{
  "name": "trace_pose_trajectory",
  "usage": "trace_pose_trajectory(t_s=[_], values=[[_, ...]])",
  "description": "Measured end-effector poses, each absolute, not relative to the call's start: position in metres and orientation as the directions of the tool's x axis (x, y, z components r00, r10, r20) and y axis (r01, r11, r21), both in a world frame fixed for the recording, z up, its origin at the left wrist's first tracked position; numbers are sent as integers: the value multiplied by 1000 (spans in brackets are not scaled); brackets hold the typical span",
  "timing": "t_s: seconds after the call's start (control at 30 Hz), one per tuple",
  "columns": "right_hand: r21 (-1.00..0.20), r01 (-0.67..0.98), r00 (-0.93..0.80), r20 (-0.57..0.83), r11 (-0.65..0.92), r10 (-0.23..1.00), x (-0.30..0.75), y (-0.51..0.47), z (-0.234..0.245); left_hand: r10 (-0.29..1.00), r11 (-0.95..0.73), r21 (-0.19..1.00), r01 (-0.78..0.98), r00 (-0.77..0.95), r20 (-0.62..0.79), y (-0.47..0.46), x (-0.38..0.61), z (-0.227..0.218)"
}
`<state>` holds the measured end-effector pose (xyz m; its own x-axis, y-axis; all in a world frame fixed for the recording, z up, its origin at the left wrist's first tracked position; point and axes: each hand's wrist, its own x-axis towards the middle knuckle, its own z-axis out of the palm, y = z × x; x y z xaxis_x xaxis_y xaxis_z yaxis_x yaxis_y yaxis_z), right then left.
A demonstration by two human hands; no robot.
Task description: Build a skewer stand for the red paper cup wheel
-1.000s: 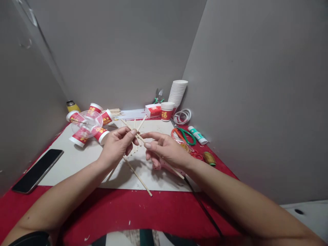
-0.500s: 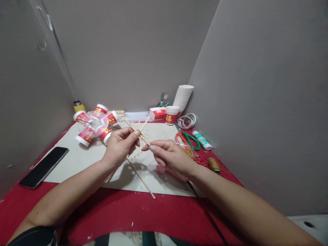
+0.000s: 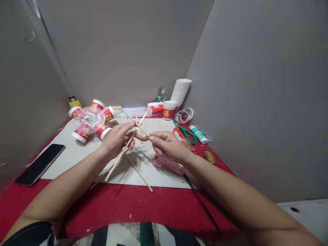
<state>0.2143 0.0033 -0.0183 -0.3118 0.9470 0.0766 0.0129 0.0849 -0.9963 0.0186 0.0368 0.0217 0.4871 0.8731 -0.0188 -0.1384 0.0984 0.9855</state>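
The crossed wooden sticks (image 3: pixel 115 164) are held above the white board (image 3: pixel 77 150) on the bench (image 3: pixel 110 205). Their crossing could be skewed if the grip of the left hand (image 3: pixel 119 136), closed beside it, were loosened, or if the stick pinched between thumb and fingers of the right hand (image 3: pixel 169 145) were twisted; the pink glue gun (image 3: pixel 169 164) below could also be knocked. Both forearms are stretched forward and angled inward, the fingertips brought close together.
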Motion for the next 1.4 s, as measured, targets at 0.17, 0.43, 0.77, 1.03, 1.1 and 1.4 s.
trace_pose_trajectory(t_s=[0.17, 0.43, 0.77, 1.03, 1.1, 1.4], values=[[-996, 26, -353, 67, 81, 933, 216, 3, -17, 873, 82, 987, -140, 487, -3, 38, 22, 17], [-985, 155, -405, 9, 78, 914, 224, -2, -1, 948, -54, 990, -129, 306, 91, 37, 28, 19], [-240, 936, -241, 93, 257, 966, 275, -10, 13, 979, -16, 983, -182, 199, 53, 60, 16, 27], [-85, 971, -227, -56, 221, 972, 252, -44, -34, 955, 25, 965, -262, 292, 55, 55, 16, 26], [-200, 955, -230, -36, 218, 973, 252, -45, -39, 946, 48, 964, -262, 321, 40, 53, 16, 25], [-974, 225, 433, 86, -15, 897, 305, -88, -9, 938, 50, 970, -237, 346, 37, 55, 19, 12]])
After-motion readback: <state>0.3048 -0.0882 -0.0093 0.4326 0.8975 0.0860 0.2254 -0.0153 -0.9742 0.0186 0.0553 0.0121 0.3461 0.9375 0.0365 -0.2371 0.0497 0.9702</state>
